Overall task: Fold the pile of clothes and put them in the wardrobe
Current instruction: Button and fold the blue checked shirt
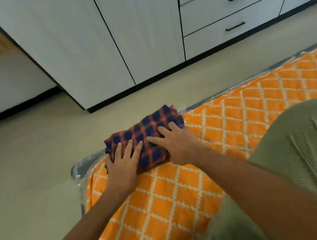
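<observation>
The checked cloth (146, 138) lies folded into a small bundle at the corner of the bed (166, 210). Both hands rest flat on it: the left hand (122, 165) with straight fingers at its near-left edge, the right hand (177, 145) with fingers spread over its right half; neither pinches anything. This looks like pressing the last fold flat. Next, the fingers must slip under the bundle, lift it without it opening, and carry it to the wardrobe (82, 49), whose doors are closed.
</observation>
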